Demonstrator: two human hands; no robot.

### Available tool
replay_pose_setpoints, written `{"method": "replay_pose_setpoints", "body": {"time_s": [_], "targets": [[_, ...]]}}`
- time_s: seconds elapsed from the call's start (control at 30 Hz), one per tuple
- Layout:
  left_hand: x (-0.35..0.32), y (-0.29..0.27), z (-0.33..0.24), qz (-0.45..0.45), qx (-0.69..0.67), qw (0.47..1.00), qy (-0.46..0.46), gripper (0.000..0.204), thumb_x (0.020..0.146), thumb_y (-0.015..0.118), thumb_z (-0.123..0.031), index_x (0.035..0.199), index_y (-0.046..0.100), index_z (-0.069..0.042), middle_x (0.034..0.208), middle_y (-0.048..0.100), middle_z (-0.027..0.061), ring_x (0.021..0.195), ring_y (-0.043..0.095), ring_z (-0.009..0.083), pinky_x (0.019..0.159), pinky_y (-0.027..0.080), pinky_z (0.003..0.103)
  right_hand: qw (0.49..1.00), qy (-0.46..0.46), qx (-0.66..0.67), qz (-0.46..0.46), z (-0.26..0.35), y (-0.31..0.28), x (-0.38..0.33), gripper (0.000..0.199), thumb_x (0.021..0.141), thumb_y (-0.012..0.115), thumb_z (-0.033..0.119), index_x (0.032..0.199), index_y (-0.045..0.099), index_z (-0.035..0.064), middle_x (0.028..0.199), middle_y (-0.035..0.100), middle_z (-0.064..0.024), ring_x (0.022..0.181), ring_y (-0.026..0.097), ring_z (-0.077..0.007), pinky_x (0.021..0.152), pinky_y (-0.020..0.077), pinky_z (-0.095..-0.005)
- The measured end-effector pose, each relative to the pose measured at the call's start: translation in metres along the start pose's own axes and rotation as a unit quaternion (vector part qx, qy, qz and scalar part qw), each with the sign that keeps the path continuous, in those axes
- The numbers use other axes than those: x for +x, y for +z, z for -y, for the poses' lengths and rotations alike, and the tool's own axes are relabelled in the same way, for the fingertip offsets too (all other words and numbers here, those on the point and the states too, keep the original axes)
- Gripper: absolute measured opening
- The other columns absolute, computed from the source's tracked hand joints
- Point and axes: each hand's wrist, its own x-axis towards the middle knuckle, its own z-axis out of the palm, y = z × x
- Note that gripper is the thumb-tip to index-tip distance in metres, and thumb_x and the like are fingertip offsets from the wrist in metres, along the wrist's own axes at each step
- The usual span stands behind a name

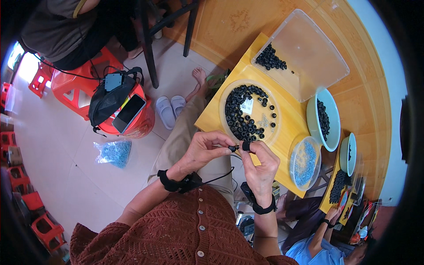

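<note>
In front of my chest, my left hand (201, 150) is closed in a pinch on a small round black part (232, 149). My right hand (262, 165) meets it, thumb and index fingertip pressed together at the part; a tiny piece sits between the fingertips, too small to make out. A black band (246, 145) wraps my right index finger. Just beyond the hands, a round clear tray (261, 109) holds many similar black parts, a white label and some small pale bits. To the right, a round clear tub (319, 154) contains small blue pieces (304, 165).
On the yellow table (207, 119), a clear bin (309, 53) holds more black parts. A pale green bowl (335, 121) stands right. Left are a red stool (84, 95), a phone (129, 114), slippers (165, 112) and a bag of blue pieces (114, 153). Another person (316, 247) works lower right.
</note>
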Motion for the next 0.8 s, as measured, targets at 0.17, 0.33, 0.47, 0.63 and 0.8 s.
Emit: {"method": "replay_pose_setpoints", "body": {"time_s": [0.17,0.33,0.47,0.63,0.8], "targets": [[0.0,-0.001,0.0,0.002,-0.006,1.0,-0.004,0.018,0.077,0.061,0.005,0.095,0.061,0.001,0.095,0.06,0.0056,0.086,0.056,0.0098,0.077,0.046,0.023,1.0,-0.005,-0.009,0.004,0.003,0.0,-0.001,0.012,0.068,0.061,-0.009,0.079,0.06,-0.003,0.073,0.06,-0.013,0.065,0.06,-0.0235,0.059,0.0468,-0.0274],[-0.001,0.0,0.0,0.002,-0.018,1.0,-0.013,0.018,0.077,0.061,0.005,0.095,0.061,0.001,0.096,0.06,0.0055,0.087,0.056,0.0096,0.078,0.046,0.022,1.0,-0.011,-0.018,0.009,0.004,0.0,-0.002,0.013,0.068,0.061,-0.009,0.08,0.06,-0.0031,0.072,0.059,-0.0132,0.064,0.06,-0.0242,0.058,0.0467,-0.0278],[-0.001,0.001,0.001,-0.001,-0.013,1.0,-0.006,0.019,0.077,0.062,0.005,0.095,0.061,0.001,0.095,0.06,0.0049,0.086,0.056,0.0091,0.077,0.046,0.022,0.999,-0.003,-0.027,0.02,0.005,0.001,-0.003,0.01,0.068,0.063,-0.008,0.076,0.059,-0.0027,0.071,0.06,-0.0107,0.064,0.061,-0.0175,0.061,0.047,-0.0246],[-0.003,0.002,0.002,-0.008,-0.005,1.0,-0.02,0.019,0.076,0.063,0.005,0.094,0.061,0.001,0.092,0.06,0.0037,0.086,0.056,0.0084,0.076,0.047,0.021,0.999,-0.011,-0.03,0.025,0.001,0.005,-0.007,0.012,0.069,0.059,-0.009,0.079,0.058,-0.0033,0.071,0.057,-0.0137,0.062,0.058,-0.0262,0.055,0.046,-0.0296],[-0.004,0.004,0.012,-0.04,0.007,0.999,-0.014,0.019,0.075,0.061,0.007,0.093,0.061,0.002,0.092,0.06,0.0039,0.085,0.057,0.0088,0.077,0.047,0.021,0.998,0.021,-0.055,0.014,-0.008,0.014,-0.011,0.015,0.068,0.056,-0.01,0.081,0.055,-0.0024,0.072,0.056,-0.0155,0.063,0.057,-0.0303,0.056,0.0455,-0.0326]]}}
